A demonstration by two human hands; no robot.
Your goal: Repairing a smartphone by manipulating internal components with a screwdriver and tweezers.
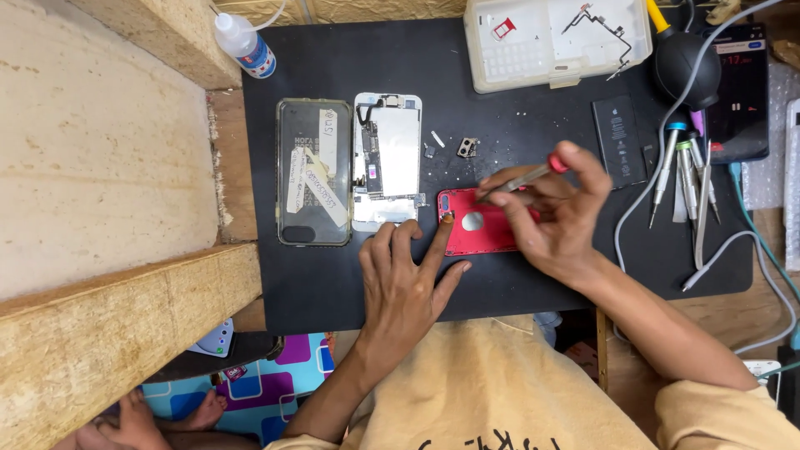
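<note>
Left hand [402, 287] pins red phone shell [477, 223]; right hand [554, 218] above (screwdriver [527, 177] gripped).

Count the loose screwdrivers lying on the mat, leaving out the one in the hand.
3, at least: screwdrivers side by side at the mat's right edge, beside the tweezers. Cables cross them, so another may be hidden.

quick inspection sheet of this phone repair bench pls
surface: black rubber work mat on a wooden bench
job's things: red phone rear housing; thin red-capped metal screwdriver
clutter: phone display assembly, dark clear phone case, flat black battery, white plastic parts tray, black rubber air blower, row of screwdrivers, squeeze bottle
grippers: left hand presses the housing; right hand holds the screwdriver over it
cables: grey cable across the mat's right side
surroundings: pale stone blocks; patterned floor mat
</note>
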